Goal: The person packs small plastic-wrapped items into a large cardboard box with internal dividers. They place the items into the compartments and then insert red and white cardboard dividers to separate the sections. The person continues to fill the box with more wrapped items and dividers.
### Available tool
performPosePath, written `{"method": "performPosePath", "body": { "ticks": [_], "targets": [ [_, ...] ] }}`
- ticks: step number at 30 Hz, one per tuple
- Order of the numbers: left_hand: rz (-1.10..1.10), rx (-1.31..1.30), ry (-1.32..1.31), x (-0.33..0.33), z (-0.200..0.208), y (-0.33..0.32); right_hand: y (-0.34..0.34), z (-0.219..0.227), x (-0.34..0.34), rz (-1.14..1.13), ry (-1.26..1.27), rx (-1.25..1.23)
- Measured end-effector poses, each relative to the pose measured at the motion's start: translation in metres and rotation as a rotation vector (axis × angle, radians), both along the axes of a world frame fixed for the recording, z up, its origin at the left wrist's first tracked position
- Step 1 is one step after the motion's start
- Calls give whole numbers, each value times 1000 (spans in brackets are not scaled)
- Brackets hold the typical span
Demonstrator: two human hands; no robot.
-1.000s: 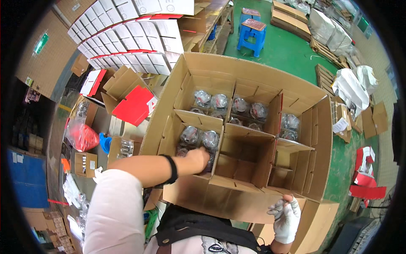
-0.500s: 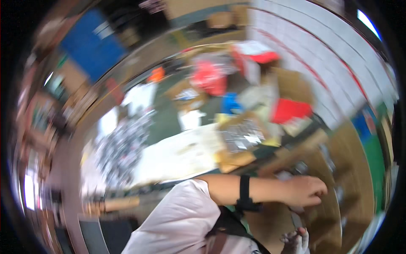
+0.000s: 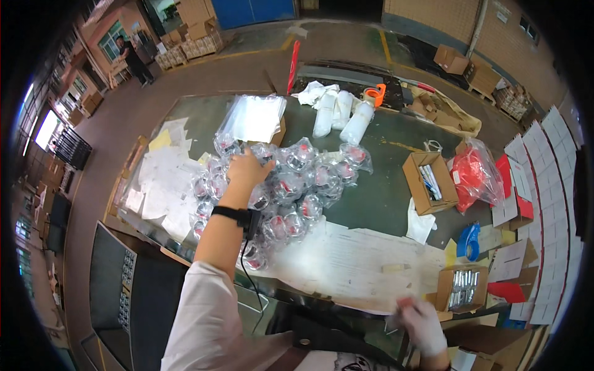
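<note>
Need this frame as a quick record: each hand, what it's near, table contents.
left_hand: bare left hand, over far side of pile; grip unclear
pile: round, clear-plastic-wrapped items with red parts
right_hand: white-gloved right hand, blurred; grip unclear
nearest_right: small brown cardboard box holding silver cylinders
surface: dark green tabletop, partly covered by white sheets
beyond_pile: stack of clear plastic bags

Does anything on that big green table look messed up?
Yes, a little. The white paper on the left side of the table has ragged, torn-looking edges, and the plastic-wrapped round things lie in a loose jumble. Nothing looks spilled.
</note>
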State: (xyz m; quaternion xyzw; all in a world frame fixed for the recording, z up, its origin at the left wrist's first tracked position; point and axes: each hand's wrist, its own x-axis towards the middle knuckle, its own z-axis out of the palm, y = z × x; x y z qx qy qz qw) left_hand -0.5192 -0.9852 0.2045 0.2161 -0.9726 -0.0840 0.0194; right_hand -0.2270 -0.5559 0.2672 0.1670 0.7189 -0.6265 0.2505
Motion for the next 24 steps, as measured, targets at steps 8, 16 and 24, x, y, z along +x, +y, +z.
{"method": "performPosePath", "body": {
  "ticks": [8,16,24],
  "targets": [
    [-341,137,230,24,36,-39,-270,-85,-277,372,718,640],
    [-203,943,-26,125,-41,-26,-301,-82,-296,509,574,639],
    [-65,750,88,110,-66,14,-287,-104,-275,548,337,606]
  ]
}}
